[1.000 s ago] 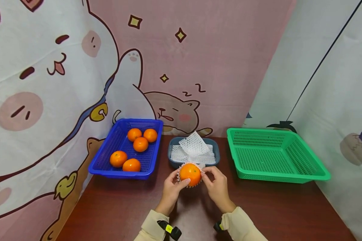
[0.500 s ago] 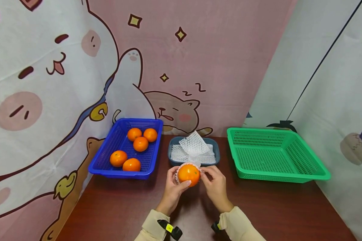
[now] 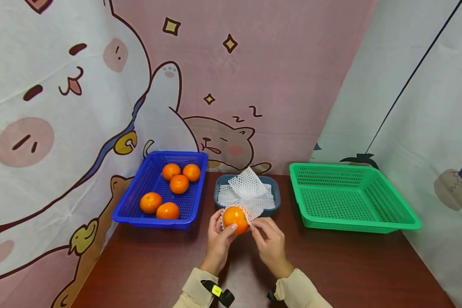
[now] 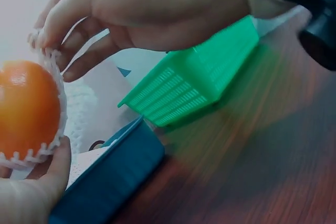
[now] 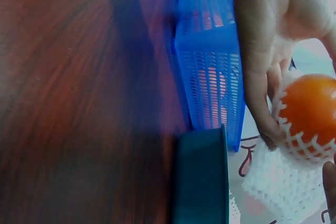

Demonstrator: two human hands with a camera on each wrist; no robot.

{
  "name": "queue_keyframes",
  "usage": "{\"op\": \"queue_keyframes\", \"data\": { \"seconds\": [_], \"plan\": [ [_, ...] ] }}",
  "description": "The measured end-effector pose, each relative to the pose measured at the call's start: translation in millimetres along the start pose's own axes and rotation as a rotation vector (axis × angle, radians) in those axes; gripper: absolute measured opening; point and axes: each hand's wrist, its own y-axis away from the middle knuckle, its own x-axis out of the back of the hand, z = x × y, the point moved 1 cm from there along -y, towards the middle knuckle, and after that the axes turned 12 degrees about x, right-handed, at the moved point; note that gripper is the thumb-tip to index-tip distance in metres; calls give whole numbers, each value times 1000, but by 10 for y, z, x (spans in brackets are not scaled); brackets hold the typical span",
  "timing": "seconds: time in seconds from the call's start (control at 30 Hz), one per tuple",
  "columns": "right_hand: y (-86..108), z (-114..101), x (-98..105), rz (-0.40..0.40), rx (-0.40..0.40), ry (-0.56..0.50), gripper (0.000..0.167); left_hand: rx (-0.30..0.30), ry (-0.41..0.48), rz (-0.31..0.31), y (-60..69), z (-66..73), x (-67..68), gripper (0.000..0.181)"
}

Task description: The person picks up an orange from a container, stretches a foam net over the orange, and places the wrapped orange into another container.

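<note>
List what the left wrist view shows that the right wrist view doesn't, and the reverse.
Left wrist only: green perforated plastic basket, black wrist-worn device with a yellow patch.

Right wrist only: blue perforated plastic basket.

Both: round orange fruit in white foam netting, parts of the left hand and right hand, dark teal plastic tray, reddish-brown table.

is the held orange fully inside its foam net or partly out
Partly out: the orange sits in the foam net, but one side shows bare.

Six oranges (image 3: 235, 217), two hands (image 3: 217, 244) (image 3: 272, 246), one blue basket (image 3: 150, 223), one green basket (image 3: 342, 203), one tub (image 4: 123, 169)
</note>
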Motion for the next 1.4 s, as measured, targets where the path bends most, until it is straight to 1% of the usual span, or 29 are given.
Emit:
{"op": "queue_keyframes", "data": {
  "seconds": [0.1, 0.17, 0.23, 0.3, 0.4, 0.47, 0.57, 0.63, 0.7, 0.77, 0.83, 0.93, 1.03, 1.1, 1.17, 1.27, 1.33, 1.4],
  "plan": [
    [-16, -43, -4, -27, 25, -31, 32, -7, 22, -29, -6, 36, 9, 75],
    [-55, -89, 7, -52, 10, -51, 30, -17, 1, -39, -10, 57, 18, 78],
    [-102, -142, 34, -85, -43, -72, 28, -22, -38, -42, -13, 71, 31, 81],
    [-147, -192, 67, -129, -122, -110, 27, -24, -77, -44, -14, 80, 44, 81],
    [-187, -229, 110, -205, -260, -169, 32, -29, -138, -62, -14, 77, 68, 75],
    [-195, -229, 121, -236, -329, -196, 34, -37, -168, -86, -15, 73, 82, 70],
    [-181, -205, 110, -241, -370, -205, 32, -35, -192, -126, -10, 67, 94, 68],
    [-118, -132, 89, -219, -388, -183, 26, -3, -177, -163, -2, 60, 99, 70],
    [-57, -50, 74, -192, -391, -136, 19, 41, -153, -197, 6, 52, 101, 73],
    [-8, 35, 73, -162, -381, -75, 13, 85, -130, -226, 10, 42, 105, 75],
    [11, 94, 82, -137, -359, -2, 10, 113, -116, -240, 12, 34, 108, 76],
    [-16, 122, 102, -138, -307, 62, 12, 113, -114, -248, 6, 24, 114, 79],
    [-36, 126, 107, -165, -252, 82, 16, 98, -121, -254, -1, 18, 112, 84],
    [-37, 116, 103, -161, -210, 91, 15, 84, -137, -250, -6, 15, 113, 88],
    [-27, 98, 95, -128, -158, 85, 12, 75, -163, -232, -13, 14, 113, 88],
    [-2, 47, 71, -73, -67, 81, 19, 55, -214, -166, -24, 12, 121, 86],
    [12, 8, 43, -63, -4, 64, 25, 40, -245, -104, -34, 14, 127, 84],
    [29, -28, 10, -75, 38, 43, 29, 26, -264, -63, -40, 18, 131, 83]
  ]
}}
